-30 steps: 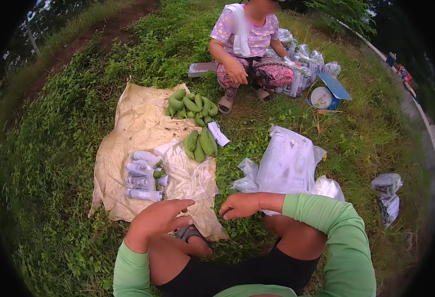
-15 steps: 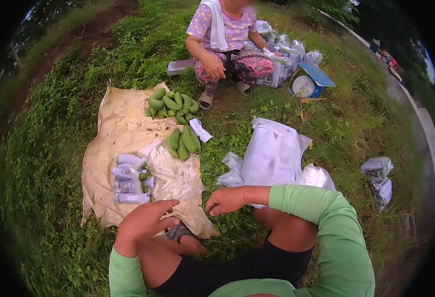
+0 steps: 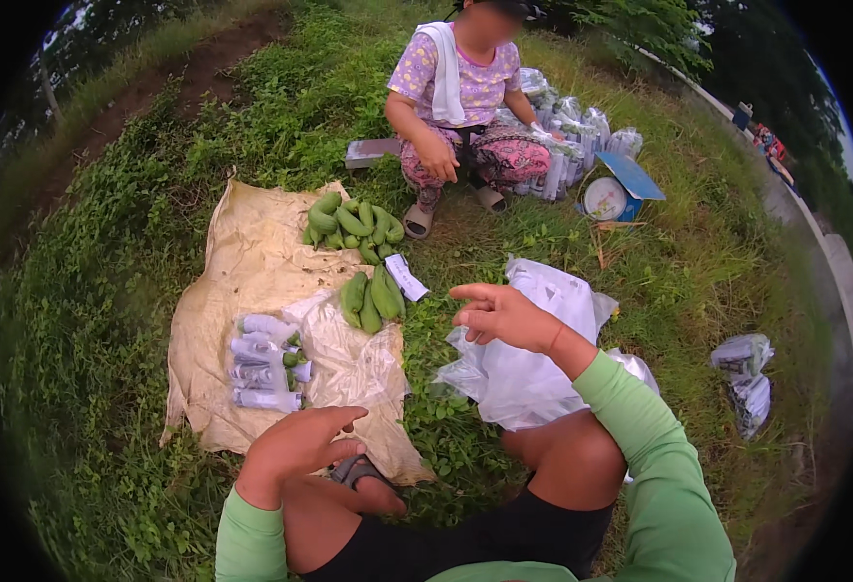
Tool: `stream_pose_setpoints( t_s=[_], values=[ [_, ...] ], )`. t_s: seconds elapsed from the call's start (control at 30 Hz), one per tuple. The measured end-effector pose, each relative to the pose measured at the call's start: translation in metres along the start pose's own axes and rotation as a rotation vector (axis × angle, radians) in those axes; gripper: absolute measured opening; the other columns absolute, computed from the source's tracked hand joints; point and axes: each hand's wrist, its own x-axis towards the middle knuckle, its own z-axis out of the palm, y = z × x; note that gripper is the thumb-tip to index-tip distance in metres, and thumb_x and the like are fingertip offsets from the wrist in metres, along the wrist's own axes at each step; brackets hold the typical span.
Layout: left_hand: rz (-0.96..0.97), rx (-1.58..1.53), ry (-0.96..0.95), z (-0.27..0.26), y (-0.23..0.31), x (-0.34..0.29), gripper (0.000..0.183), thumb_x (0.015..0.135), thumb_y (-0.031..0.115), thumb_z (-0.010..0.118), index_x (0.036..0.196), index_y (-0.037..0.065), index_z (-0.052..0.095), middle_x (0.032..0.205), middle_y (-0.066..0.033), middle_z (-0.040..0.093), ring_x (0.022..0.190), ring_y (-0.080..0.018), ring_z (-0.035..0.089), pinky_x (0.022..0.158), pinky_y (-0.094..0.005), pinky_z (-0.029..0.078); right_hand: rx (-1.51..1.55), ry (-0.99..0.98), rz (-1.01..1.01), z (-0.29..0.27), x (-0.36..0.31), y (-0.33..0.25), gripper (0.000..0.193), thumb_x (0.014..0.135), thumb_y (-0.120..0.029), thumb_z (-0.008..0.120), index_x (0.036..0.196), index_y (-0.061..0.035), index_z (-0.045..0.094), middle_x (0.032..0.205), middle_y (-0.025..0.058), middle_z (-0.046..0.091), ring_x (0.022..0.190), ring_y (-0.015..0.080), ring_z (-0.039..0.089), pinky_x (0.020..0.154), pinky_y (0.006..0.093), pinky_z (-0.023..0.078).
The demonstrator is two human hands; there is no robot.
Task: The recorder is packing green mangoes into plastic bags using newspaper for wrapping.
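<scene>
My left hand [image 3: 310, 448] hovers over my knee and sandal with its fingers apart and nothing in it. In front of it, a clear plastic bag of paper-wrapped vegetables [image 3: 263, 373] lies on a tan sheet [image 3: 242, 242]. My right hand [image 3: 506, 318] is raised and empty, its index finger stretched out forward and the other fingers loosely bent. Below and beyond it is a large clear plastic bag of white paper-wrapped bundles [image 3: 538, 378]. Smooth green elongated vegetables [image 3: 373, 299] lie on the sheet's right edge, next to a white paper slip [image 3: 405, 277]. A bigger pile of them [image 3: 351, 223] is behind.
Another person [image 3: 456, 126] squats opposite, one hand on stacked bagged bundles [image 3: 572, 136]. Beside them are a grey box [image 3: 371, 152] and an open blue box [image 3: 630, 177] holding a round white container [image 3: 604, 199]. Two more bags [image 3: 745, 378] lie in the grass at right.
My right hand has lifted and moved forward and to the right, extending its index finger. My left hand keeps about the same pose. The whole view has shifted slightly.
</scene>
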Motion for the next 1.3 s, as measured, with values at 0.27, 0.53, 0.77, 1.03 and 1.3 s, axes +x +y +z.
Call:
stream_pose_setpoints(
  t_s=[0.27,0.53,0.77,1.03,1.3],
  values=[
    [0.068,0.012,-0.038,0.006,0.008,0.010,0.058,0.094,0.033,0.080,0.142,0.004,0.063,0.112,-0.0216,0.075,0.103,-0.0386,0.073,0.088,-0.0448,0.057,0.227,0.135,-0.741,-0.020,-0.036,-0.144,0.087,0.102,-0.021,0.069,0.170,-0.0020,0.018,0.105,0.0109,0.076,0.074,0.0128,0.070,0.070,0.0272,0.058],
    [0.033,-0.001,0.012,0.002,0.003,0.001,0.057,0.095,0.032,0.080,0.142,0.005,0.064,0.112,-0.0212,0.076,0.104,-0.0370,0.073,0.088,-0.0446,0.058,0.042,0.204,-0.619,-0.010,-0.048,-0.171,0.062,0.104,-0.019,0.065,0.159,-0.0004,0.044,0.079,0.0029,0.069,0.060,0.0076,0.062,0.058,0.0226,0.050],
    [0.012,0.000,-0.041,0.004,-0.003,-0.001,0.057,0.094,0.029,0.079,0.141,0.000,0.063,0.117,-0.0236,0.074,0.106,-0.0391,0.072,0.091,-0.0458,0.057,-0.117,-0.114,-0.198,0.034,-0.005,-0.052,0.039,0.104,-0.022,0.060,0.134,0.0005,0.069,0.088,0.0079,0.075,0.077,0.0143,0.070,0.072,0.0320,0.058],
    [0.058,0.013,0.016,0.006,-0.003,0.006,0.058,0.093,0.031,0.081,0.141,0.002,0.064,0.112,-0.0221,0.076,0.102,-0.0372,0.074,0.087,-0.0452,0.058,-0.340,-0.255,-0.273,0.067,0.012,0.012,0.040,0.102,-0.021,0.061,0.135,0.0007,0.068,0.103,0.0106,0.078,0.086,0.0155,0.073,0.083,0.0362,0.059],
    [0.073,0.041,0.004,0.005,0.008,0.011,0.054,0.096,0.030,0.076,0.142,0.003,0.063,0.125,-0.0225,0.072,0.114,-0.0408,0.069,0.097,-0.0459,0.055,-0.124,-0.426,-0.055,0.086,0.006,0.019,0.041,0.101,-0.017,0.060,0.136,0.0017,0.068,0.103,0.0084,0.077,0.083,0.0137,0.071,0.080,0.0300,0.058]
  ],
)
